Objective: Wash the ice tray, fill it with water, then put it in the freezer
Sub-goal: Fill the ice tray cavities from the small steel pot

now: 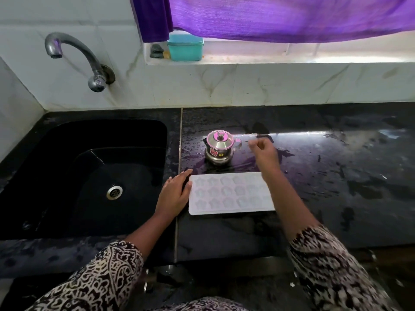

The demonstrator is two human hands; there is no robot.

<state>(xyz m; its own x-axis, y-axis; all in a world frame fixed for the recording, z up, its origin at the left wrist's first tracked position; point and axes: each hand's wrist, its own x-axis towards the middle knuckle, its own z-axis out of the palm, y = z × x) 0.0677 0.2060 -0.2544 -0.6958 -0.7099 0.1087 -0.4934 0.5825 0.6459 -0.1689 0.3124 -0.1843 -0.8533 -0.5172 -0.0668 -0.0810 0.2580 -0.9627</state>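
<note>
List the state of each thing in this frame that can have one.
tap: off, no water running.
ice tray: flat on the counter, cells up; fill unclear.
steel pot: upright, lid on.
teal box: lid on.
counter: wet.
left hand: fingers straight, at the ice tray's left edge.
right hand: blurred beside the steel pot, grip unclear.

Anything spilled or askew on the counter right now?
Water lies in streaks and drops on the black counter around the steel pot. The ice tray sits flat beside the sink; nothing looks damaged.
</note>
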